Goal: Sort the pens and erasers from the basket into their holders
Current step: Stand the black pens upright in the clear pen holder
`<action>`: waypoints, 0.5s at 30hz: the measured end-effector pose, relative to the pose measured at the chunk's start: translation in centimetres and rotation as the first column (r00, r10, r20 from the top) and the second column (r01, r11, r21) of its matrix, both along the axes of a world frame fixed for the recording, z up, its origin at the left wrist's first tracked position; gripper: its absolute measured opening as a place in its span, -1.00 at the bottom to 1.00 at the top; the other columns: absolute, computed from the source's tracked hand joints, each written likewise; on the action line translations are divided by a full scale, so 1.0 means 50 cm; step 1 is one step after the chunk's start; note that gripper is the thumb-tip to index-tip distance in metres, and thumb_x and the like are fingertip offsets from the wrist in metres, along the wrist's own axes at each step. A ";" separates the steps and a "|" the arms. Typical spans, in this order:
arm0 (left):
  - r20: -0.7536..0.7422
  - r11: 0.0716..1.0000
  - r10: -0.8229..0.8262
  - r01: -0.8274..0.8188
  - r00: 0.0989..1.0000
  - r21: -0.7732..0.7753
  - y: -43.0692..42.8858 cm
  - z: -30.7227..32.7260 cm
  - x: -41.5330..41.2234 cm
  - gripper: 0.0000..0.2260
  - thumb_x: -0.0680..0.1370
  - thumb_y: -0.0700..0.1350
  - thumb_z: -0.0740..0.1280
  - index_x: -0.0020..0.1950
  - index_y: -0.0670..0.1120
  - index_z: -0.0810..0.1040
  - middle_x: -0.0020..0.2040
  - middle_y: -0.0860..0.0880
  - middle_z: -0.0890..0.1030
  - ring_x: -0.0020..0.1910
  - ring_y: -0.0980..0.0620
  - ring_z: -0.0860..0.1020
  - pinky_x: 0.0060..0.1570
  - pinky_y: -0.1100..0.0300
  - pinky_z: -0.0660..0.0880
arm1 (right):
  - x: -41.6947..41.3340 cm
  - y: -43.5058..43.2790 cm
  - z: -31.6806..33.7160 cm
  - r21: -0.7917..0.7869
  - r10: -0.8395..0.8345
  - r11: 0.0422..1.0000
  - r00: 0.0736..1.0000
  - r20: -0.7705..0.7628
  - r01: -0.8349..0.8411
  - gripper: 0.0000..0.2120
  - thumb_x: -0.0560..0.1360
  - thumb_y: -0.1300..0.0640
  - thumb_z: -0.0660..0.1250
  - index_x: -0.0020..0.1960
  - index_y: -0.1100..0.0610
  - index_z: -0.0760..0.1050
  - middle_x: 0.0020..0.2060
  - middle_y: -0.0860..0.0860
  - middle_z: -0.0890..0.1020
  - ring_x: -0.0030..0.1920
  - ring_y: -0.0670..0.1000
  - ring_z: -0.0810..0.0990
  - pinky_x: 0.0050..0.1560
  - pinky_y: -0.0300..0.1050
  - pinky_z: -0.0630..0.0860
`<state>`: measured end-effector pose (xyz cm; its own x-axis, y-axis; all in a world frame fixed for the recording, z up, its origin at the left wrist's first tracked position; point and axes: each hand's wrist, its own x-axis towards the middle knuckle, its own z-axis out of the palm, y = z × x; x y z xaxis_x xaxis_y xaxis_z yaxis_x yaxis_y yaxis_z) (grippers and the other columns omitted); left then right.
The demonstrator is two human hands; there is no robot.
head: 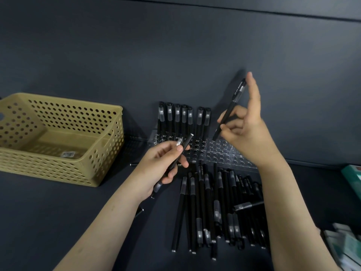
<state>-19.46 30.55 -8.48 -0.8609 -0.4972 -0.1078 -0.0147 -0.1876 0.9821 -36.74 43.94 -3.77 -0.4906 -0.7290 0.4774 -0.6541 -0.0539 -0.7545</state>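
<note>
A clear acrylic pen holder (218, 153) with many round holes stands at the middle of the dark table. Several black pens (183, 118) stand upright in its back left holes. My right hand (246, 132) holds one black pen (230, 108) tilted, its lower tip just above the holder's holes. My left hand (162, 165) grips a few black pens (180, 151) in front of the holder. A pile of black pens (216, 208) lies flat on the table between my forearms. The tan perforated basket (109, 122) sits at the left.
A small clear item (68, 154) lies on the basket's floor. Green and white boxes (353, 178) sit at the right edge, with more packets (343, 245) at the lower right. One loose pen end (139, 212) shows beside my left forearm. A dark wall rises behind the table.
</note>
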 end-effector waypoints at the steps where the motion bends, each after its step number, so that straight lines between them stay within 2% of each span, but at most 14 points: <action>1: 0.000 1.000 -0.002 0.002 1.000 -0.001 0.000 0.000 0.000 -0.82 0.59 -0.09 0.25 0.09 -0.12 0.60 -0.26 -0.08 0.60 -0.51 0.08 0.30 -0.57 0.27 0.15 | -0.002 0.000 -0.003 -0.013 -0.005 1.000 1.000 -0.008 0.005 0.04 0.46 0.45 0.31 0.46 -0.36 -0.24 -0.08 0.09 0.59 -0.24 0.20 0.61 0.00 0.05 0.56; 4: 0.003 1.000 -0.008 0.008 1.000 -0.004 0.001 0.002 0.000 -0.82 0.59 -0.09 0.25 0.09 -0.11 0.60 -0.26 -0.07 0.61 -0.50 0.08 0.30 -0.56 0.26 0.15 | -0.009 -0.001 -0.011 -0.036 -0.060 0.998 0.997 -0.057 0.058 -0.01 0.46 0.43 0.34 0.51 -0.24 -0.18 -0.09 0.06 0.57 -0.20 0.03 0.63 -0.03 -0.16 0.58; 6: 0.001 1.000 -0.012 0.012 1.000 0.004 0.000 0.003 0.000 -0.81 0.59 -0.09 0.25 0.09 -0.11 0.60 -0.27 -0.07 0.61 -0.50 0.08 0.30 -0.57 0.26 0.16 | -0.013 -0.003 -0.017 -0.029 -0.126 0.992 0.983 -0.133 0.123 -0.05 0.45 0.40 0.37 0.51 -0.19 -0.13 -0.11 0.06 0.54 -0.17 -0.01 0.61 -0.03 -0.22 0.57; 10: -0.006 1.000 -0.012 0.013 1.000 0.022 0.000 0.006 -0.001 -0.81 0.59 -0.10 0.25 0.09 -0.12 0.60 -0.27 -0.07 0.61 -0.51 0.08 0.30 -0.58 0.28 0.16 | -0.016 -0.009 -0.026 -0.020 -0.193 0.981 0.960 -0.205 0.193 -0.13 0.45 0.32 0.43 0.46 -0.22 -0.01 -0.15 0.03 0.53 -0.17 -0.06 0.60 -0.06 -0.23 0.58; 15: 0.027 0.999 0.000 -0.001 1.000 0.046 0.002 0.006 -0.005 -0.80 0.63 -0.22 0.19 0.09 -0.16 0.60 -0.26 -0.11 0.62 -0.52 0.07 0.32 -0.59 0.28 0.18 | -0.011 -0.018 -0.037 0.014 -0.241 0.968 0.945 -0.222 0.251 -0.19 0.45 0.30 0.44 0.43 -0.22 0.06 -0.20 -0.03 0.51 -0.23 -0.06 0.58 -0.10 -0.06 0.60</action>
